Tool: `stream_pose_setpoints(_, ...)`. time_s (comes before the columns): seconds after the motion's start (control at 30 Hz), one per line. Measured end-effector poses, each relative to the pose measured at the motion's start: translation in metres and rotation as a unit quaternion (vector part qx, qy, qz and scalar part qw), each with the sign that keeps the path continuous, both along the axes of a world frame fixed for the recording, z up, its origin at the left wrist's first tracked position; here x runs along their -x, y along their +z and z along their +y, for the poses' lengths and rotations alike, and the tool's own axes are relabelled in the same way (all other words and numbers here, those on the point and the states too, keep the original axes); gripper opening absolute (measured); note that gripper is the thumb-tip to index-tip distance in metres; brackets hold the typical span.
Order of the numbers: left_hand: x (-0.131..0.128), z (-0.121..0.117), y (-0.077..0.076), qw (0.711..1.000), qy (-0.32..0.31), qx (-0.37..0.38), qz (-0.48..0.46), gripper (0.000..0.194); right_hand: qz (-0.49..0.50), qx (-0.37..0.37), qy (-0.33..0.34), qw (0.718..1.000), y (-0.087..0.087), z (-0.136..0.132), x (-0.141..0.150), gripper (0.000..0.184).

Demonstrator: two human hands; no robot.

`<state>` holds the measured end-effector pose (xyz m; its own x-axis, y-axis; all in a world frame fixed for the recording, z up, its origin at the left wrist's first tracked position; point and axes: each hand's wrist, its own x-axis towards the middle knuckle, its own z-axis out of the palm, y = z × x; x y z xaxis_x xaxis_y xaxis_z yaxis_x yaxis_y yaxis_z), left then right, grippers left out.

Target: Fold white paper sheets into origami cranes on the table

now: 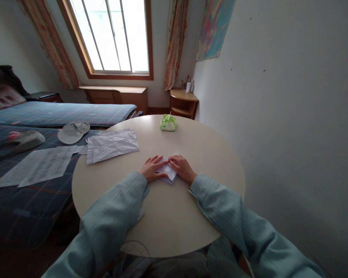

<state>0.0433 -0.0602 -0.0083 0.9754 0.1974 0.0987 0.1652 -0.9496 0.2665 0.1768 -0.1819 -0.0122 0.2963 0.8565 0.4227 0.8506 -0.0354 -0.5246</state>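
Note:
A small folded piece of white paper (170,174) lies on the round cream table (185,216), one corner pointing toward me. My left hand (153,168) rests flat over its left side, fingers stretched out and thumb apart. On the right, my right hand (182,167) has its fingers drawn together at the paper's upper right edge, closed on it. Part of the folded paper is hidden under both hands.
Creased white sheets (113,144) lie at the table's left edge. A green tissue pack (168,122) stands at the far side. Left of the table, a bed (55,197) holds printed sheets (43,166) and a pale cap (73,132). A wall (292,135) rises at the right.

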Motion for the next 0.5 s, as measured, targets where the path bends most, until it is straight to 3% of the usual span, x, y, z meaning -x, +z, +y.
stream_pose_setpoints(0.13,0.0005,-0.0017,0.0055,0.997,-0.033,-0.047,-0.047,0.064,0.003,0.008,0.002,1.000,0.0047,-0.0010,0.0020,0.022)
stream_pose_setpoints(0.3,0.0024,-0.0040,0.0105,0.995,-0.063,-0.048,-0.059,0.075,0.006,0.011,-0.004,1.000,0.0050,-0.0013,0.0028,0.021)
stream_pose_setpoints(0.5,0.0006,-0.0013,0.0055,0.994,-0.060,-0.051,-0.082,0.059,0.010,0.012,0.001,1.000,0.0053,-0.0019,0.0030,0.022)
